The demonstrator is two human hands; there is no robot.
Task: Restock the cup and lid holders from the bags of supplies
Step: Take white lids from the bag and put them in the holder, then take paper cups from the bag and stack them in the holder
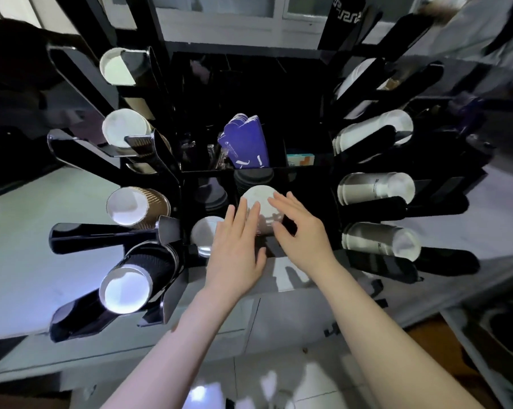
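Head view: both hands over holder centre on bench. Left hand fingers straight, flat on white lids; right hand fingers relaxed, released, beside stack, likely steadying lids so they seat in slot.

blue sleeves, white counter, tiled floor

No legible text recorded in my view. Blue paper sleeves: small white print and a round emblem, too blurred for me to read. White cup stacks at my right: a short dark mark on the side, unreadable. Black upright panel, top: white key-pattern border only, no letters I could make out.
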